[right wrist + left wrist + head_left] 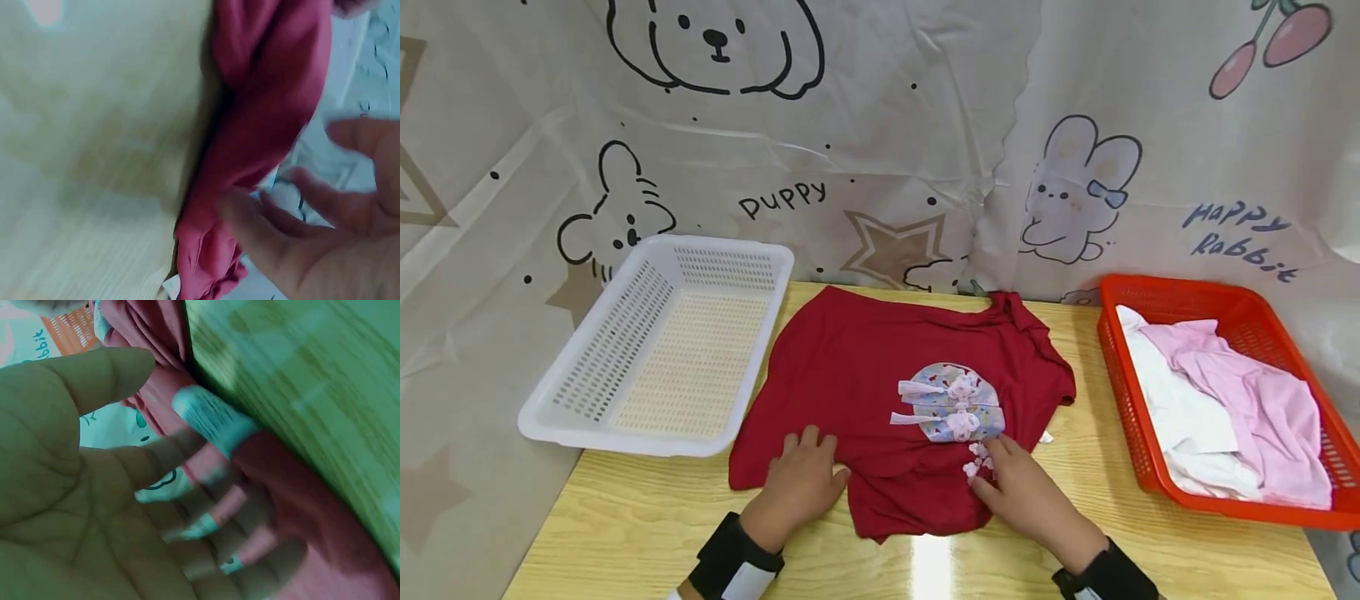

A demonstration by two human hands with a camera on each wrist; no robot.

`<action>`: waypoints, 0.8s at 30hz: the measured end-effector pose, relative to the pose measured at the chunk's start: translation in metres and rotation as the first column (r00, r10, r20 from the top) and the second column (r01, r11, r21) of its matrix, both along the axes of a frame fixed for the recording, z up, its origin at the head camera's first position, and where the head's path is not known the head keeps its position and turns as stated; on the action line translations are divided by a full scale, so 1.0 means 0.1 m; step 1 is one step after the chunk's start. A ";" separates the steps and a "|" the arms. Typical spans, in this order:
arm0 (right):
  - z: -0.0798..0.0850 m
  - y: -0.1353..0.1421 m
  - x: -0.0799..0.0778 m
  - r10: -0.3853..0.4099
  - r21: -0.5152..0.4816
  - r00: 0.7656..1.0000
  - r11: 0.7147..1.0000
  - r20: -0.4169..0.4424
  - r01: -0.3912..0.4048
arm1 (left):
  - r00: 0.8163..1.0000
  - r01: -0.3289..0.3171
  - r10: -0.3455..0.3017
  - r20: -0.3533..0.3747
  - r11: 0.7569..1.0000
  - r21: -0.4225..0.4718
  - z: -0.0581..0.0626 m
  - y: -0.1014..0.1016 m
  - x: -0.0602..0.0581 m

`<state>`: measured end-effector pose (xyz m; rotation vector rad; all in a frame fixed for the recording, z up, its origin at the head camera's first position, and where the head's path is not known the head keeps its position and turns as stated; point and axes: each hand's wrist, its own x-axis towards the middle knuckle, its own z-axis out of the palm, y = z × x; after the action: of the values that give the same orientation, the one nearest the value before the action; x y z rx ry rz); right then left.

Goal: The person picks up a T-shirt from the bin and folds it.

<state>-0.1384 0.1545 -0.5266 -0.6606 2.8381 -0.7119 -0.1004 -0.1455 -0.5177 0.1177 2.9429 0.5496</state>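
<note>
A dark red top (842, 358) lies spread over the table, its lower edge folded and uneven. On it sits a pale blue patterned panel (936, 423) with pink flower knots and light tassels. My left hand (805, 483) rests at the top's near left edge, fingers spread. In the left wrist view the palm (75, 519) faces the camera, with a white label (209, 415) on the cloth beyond the fingers. Beside the panel, my right hand (1018, 487) touches the cloth near small pink flowers (976, 463). The right wrist view shows its fingers apart over the red cloth (262, 125).
To the left stands a white plastic basket (553, 417) with slotted sides. A red basket (1123, 400) at the right holds white cloth (1195, 417) and pink cloth (1270, 392). Behind the wooden table (647, 525) hangs a printed curtain (880, 125).
</note>
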 end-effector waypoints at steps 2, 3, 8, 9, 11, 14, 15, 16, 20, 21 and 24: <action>-0.03 -0.01 -0.03 -0.011 0.057 1.000 0.998 0.010 0.010 | 1.000 -0.024 0.024 0.005 0.999 -0.022 0.00 -0.01 -0.03; -0.06 0.00 -0.06 -0.024 0.089 1.000 0.996 0.013 0.022 | 0.999 -0.033 0.033 -0.001 0.999 -0.028 0.00 -0.01 -0.06; -0.22 0.26 -0.35 -0.065 0.158 0.998 0.986 0.025 0.060 | 0.995 -0.087 0.085 -0.054 0.995 -0.046 -0.13 -0.08 -0.24; -0.23 0.36 -0.42 -0.061 0.154 0.998 0.987 0.028 0.056 | 0.994 -0.098 0.095 -0.060 0.993 -0.058 -0.16 -0.10 -0.28; -0.22 0.55 -0.56 -0.045 0.135 0.998 0.990 0.045 0.039 | 0.992 -0.118 0.113 -0.062 0.989 -0.088 -0.21 -0.15 -0.34; -0.18 0.79 -0.77 -0.021 0.109 0.995 0.994 0.102 0.010 | 0.992 -0.120 0.114 -0.056 0.986 -0.118 -0.23 -0.20 -0.41; -0.15 0.85 -0.83 -0.018 0.101 0.991 0.995 0.132 0.005 | 0.993 -0.113 0.106 -0.056 0.986 -0.123 -0.23 -0.20 -0.45; -0.13 0.88 -0.90 -0.019 0.095 0.987 0.995 0.162 0.003 | 0.993 -0.106 0.099 -0.059 0.987 -0.123 -0.23 -0.20 -0.48; -0.11 0.90 -1.09 -0.050 0.095 0.977 0.995 0.207 0.031 | 0.991 -0.104 0.092 -0.097 0.986 -0.127 -0.24 -0.19 -0.62; -0.12 0.88 -1.11 -0.069 0.104 0.980 0.993 0.186 0.051 | 0.989 -0.112 0.099 -0.113 0.987 -0.116 -0.24 -0.20 -0.65; -0.16 0.85 -1.07 -0.137 0.129 0.990 0.983 0.021 0.133 | 0.981 -0.137 0.121 -0.154 0.986 -0.099 -0.24 -0.20 -0.70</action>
<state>-0.2451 0.2393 -0.5429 -0.4387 2.8926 -0.5486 -0.1703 -0.1659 -0.5414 -0.0479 3.1341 0.4108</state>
